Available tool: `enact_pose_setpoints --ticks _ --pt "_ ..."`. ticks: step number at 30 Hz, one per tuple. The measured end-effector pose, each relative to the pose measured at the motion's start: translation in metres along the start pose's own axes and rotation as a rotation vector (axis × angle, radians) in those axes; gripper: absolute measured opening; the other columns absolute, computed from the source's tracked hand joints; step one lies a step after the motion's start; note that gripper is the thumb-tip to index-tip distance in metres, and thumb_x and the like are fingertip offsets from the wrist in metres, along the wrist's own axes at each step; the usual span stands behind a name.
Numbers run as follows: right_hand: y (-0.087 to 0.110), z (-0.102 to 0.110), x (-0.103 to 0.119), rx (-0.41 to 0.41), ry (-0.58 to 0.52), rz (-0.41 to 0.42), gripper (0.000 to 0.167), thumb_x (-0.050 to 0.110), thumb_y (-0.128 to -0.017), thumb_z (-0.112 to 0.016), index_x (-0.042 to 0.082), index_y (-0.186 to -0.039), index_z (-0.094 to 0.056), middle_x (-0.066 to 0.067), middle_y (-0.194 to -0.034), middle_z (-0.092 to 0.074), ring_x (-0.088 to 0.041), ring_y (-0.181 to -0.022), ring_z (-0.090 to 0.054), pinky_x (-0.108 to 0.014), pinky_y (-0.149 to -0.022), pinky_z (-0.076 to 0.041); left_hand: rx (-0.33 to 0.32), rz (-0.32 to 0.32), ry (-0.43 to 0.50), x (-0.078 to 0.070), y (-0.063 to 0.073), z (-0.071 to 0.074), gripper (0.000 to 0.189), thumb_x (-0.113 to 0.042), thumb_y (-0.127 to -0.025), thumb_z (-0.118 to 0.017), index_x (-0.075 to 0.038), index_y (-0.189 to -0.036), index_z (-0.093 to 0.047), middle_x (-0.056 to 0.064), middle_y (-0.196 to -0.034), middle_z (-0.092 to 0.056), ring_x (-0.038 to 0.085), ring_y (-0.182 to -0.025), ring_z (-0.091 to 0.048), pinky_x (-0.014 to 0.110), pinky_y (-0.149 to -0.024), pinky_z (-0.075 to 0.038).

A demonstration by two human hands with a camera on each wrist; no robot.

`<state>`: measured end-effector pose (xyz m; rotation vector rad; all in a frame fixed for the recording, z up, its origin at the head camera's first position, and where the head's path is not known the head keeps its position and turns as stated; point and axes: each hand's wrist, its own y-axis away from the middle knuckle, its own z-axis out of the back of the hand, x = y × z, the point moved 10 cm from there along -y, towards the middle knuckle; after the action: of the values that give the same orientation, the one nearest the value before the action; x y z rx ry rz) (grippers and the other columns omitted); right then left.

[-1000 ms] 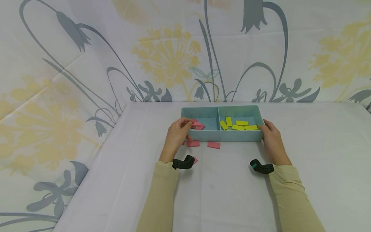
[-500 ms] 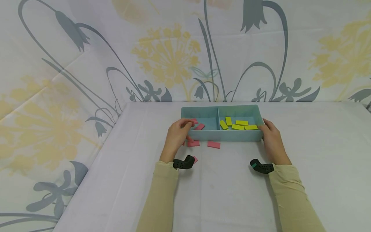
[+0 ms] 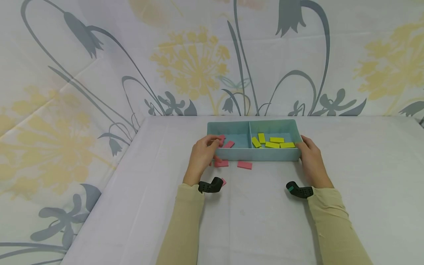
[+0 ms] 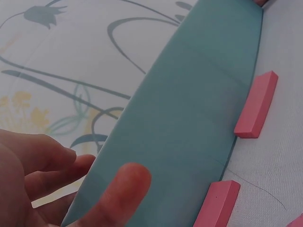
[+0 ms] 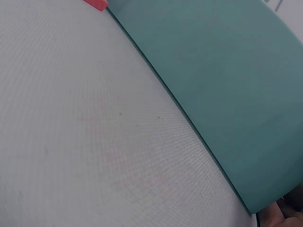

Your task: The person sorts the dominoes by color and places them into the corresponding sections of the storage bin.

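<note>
A light blue box (image 3: 255, 155) with two compartments lies on the white table. My left hand (image 3: 201, 154) reaches over the front rim at its left end. Its fingertips are close to several pink blocks (image 3: 229, 144) in the left compartment. In the left wrist view, one finger (image 4: 128, 187) shows before the front wall, while other fingers extend past the rim; no block shows between them. At the right end, my right hand (image 3: 311, 160) grips the box, with the thumb at the front corner. Several yellow blocks (image 3: 276, 140) lie in the right compartment.
In front of the box lie a pink block (image 3: 244, 165), another pink block (image 3: 222, 163) near my left hand, and one more, partly hidden behind the black left wrist camera (image 3: 211, 185). A patterned cloth (image 3: 198, 66) hangs behind the table.
The pink block at my left fingertips has been let go and now lies among the others in the left compartment. My right hand stays on the box's right end.
</note>
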<state>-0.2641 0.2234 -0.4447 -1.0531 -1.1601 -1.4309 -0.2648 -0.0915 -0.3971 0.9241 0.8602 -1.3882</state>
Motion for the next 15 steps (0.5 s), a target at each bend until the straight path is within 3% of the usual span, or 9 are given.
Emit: enact_pose_setpoints --ticks 15 --pt "0.001 -0.0001 0.0022 0.005 0.006 0.013 0.057 0.036 -0.095 -0.028 0.011 -0.144 -0.013 -0.008 -0.147 -0.014 -0.021 -0.133 -0.014 -0.043 -0.105 -0.017 -0.028 -0.038 -0.032 -0.0046 0.0001 0.0038 0.03 -0.034 -0.092 -0.045 -0.016 -0.111 -0.059 0.0 -0.094 -0.065 0.021 -0.05 -0.061 0.029 -0.04 -0.041"
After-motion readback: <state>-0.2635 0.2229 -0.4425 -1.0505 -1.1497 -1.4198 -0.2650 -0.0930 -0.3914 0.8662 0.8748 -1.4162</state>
